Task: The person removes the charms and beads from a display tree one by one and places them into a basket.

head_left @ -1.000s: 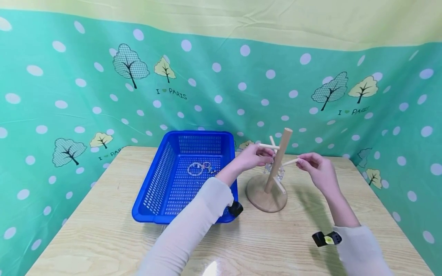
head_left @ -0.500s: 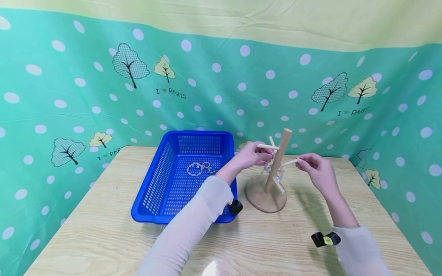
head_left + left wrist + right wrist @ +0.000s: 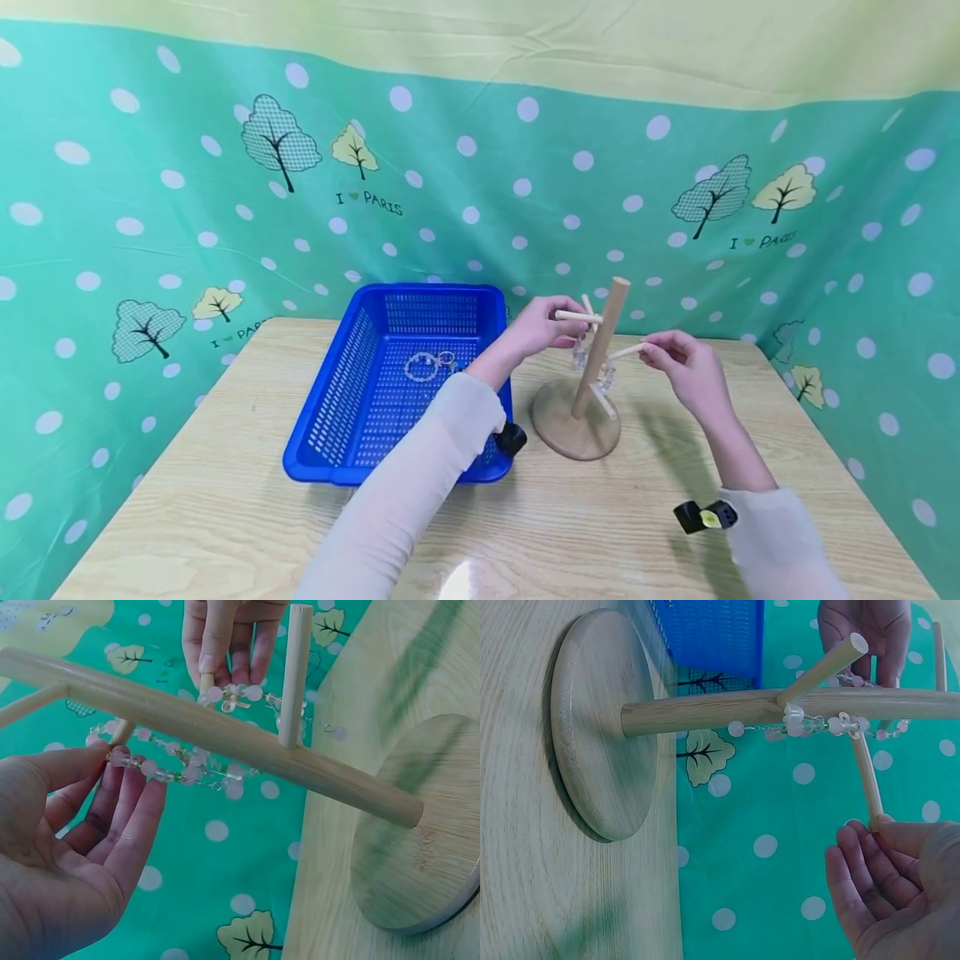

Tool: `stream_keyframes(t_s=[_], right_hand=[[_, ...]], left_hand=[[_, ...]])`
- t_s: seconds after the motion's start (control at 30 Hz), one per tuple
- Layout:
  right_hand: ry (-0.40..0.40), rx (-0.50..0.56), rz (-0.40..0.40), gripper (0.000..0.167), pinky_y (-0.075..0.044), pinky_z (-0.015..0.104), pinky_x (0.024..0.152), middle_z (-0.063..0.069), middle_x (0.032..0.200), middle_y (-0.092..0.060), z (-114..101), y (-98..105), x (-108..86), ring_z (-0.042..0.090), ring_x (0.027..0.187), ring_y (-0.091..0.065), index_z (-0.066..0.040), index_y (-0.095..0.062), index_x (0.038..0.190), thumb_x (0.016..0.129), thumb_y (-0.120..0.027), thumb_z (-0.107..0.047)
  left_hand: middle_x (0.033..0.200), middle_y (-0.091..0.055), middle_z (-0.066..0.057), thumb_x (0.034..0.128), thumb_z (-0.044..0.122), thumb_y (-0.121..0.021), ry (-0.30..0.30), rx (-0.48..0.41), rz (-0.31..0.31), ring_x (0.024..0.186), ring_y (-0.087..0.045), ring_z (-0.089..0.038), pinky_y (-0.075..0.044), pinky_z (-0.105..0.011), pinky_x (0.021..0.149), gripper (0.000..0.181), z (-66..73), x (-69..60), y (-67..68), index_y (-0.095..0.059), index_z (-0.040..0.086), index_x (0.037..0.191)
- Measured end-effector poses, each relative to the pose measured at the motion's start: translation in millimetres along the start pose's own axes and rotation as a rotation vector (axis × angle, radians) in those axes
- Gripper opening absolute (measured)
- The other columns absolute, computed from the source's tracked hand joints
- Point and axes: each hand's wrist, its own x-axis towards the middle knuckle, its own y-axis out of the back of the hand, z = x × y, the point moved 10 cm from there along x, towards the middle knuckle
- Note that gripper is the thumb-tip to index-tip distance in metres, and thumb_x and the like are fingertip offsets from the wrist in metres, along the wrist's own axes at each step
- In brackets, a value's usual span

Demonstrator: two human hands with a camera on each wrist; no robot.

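Beside the wooden post [image 3: 603,337], the left hand [image 3: 75,847] pinches a beaded bracelet [image 3: 191,773] hanging lengthwise beneath its grip, roughly along the post; the right hand [image 3: 692,372], farther from that bracelet, pinches a peg [image 3: 868,778] by its tip.

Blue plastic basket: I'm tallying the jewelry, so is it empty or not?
Not empty: in the head view, at least one pale beaded bracelet lies inside the blue plastic basket.
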Motion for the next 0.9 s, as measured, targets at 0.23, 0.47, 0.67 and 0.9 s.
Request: stream_keyframes(t_s=[0.23,0.47,0.67,0.9], right_hand=[[0.005,-0.008,-0.006,0.03,-0.056,0.008,0.074,0.027,0.107,-0.067,-2.5,1.1,1.1,-0.014,0.079,-0.061,0.01,-0.064,0.116,0.101,-0.058,-0.015],[0.009,0.005,-0.004,0.03,-0.057,0.009,0.074,0.028,0.106,-0.067,-3.2,1.8,-0.4,-0.012,0.08,-0.062,0.011,-0.063,0.116,0.101,-0.058,-0.014],[-0.001,0.001,-0.003,0.03,-0.058,0.011,0.075,0.027,0.106,-0.068,-2.5,0.7,-1.7,-0.012,0.079,-0.062,0.01,-0.064,0.116,0.101,-0.058,-0.016],[-0.006,0.004,0.0,0.029,-0.057,0.009,0.075,0.028,0.107,-0.067,-2.8,0.0,-1.4,-0.012,0.079,-0.062,0.01,-0.064,0.116,0.101,-0.059,-0.014]], left_hand=[[0.118,-0.065,-0.014,0.0986,0.005,-0.06,-0.019,-0.027,0.043,0.095,-0.066,-0.017,-0.061,-0.029,0.087,0.018,1.8,6.3,7.5,-0.065,0.001,0.115],[0.114,-0.065,-0.015,0.0989,-0.003,-0.054,-0.017,-0.04,0.115,0.102,-0.065,-0.021,-0.06,-0.037,0.094,0.02,3.7,10.6,16.4,-0.066,0.001,0.114],[0.109,-0.064,-0.011,0.099,0.009,-0.06,-0.009,-0.07,0.146,0.097,-0.065,-0.019,-0.06,-0.038,0.094,0.018,1.4,12.2,21.3,-0.066,0.001,0.114],[0.095,-0.061,-0.005,0.0993,0.01,-0.06,-0.033,-0.11,0.179,0.086,-0.062,-0.014,-0.059,-0.042,0.095,0.021,2.8,17.2,26.8,-0.065,-0.001,0.117]])
